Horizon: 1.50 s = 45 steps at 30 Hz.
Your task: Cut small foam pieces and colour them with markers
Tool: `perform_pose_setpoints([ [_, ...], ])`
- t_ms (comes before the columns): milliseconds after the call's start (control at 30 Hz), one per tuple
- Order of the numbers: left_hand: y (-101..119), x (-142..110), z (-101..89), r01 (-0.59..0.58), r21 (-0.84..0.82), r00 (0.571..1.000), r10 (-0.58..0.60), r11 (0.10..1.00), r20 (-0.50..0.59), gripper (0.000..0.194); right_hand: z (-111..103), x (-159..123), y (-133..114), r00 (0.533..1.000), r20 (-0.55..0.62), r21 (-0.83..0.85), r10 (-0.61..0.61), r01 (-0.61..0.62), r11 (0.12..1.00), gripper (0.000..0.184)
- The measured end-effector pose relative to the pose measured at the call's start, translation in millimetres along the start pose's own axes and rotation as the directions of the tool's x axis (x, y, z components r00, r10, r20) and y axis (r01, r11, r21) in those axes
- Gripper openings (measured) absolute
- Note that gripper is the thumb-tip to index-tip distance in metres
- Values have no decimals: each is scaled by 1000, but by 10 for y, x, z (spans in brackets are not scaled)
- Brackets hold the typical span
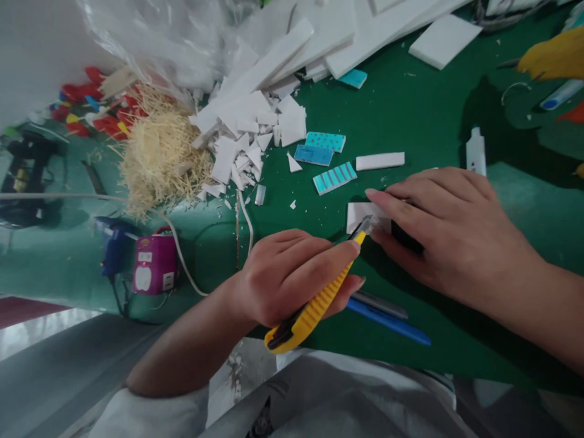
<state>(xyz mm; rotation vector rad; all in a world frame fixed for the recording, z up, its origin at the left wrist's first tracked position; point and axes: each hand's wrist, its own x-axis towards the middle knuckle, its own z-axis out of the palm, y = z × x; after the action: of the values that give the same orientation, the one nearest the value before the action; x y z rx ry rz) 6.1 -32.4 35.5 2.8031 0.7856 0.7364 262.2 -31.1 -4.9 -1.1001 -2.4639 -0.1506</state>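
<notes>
My left hand is closed round a yellow utility knife, whose blade tip touches a small white foam piece on the green mat. My right hand lies on that foam piece with its fingers pressed flat over it, holding it down. Part of the piece is hidden under the fingers.
A blue pen and a grey pen lie beside my left hand. Teal patterned strips, a white strip, foam scraps, straw, foam boards, a white glue bottle and a purple device surround them.
</notes>
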Motion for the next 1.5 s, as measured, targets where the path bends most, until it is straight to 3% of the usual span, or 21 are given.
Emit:
perform_pose_setpoints([
  [533,62,-16,-100,-4,5,1000,4,1000,22,18,-32,15,-64,999,20,-3,45,-45,999,18],
  [667,76,-49,-134,12,21,999,-13,1000,35,18,-37,15,-59,1000,13,-5,10,-10,1000,20],
  [1167,71,-67,-134,-2,12,1000,2,1000,25,16,14,-1,-151,995,24,-25,98,-97,995,22],
  [1500,-14,-66,-44,30,-97,976,-50,995,-211,15,18,-14,-100,998,-32,33,46,-45,998,19],
])
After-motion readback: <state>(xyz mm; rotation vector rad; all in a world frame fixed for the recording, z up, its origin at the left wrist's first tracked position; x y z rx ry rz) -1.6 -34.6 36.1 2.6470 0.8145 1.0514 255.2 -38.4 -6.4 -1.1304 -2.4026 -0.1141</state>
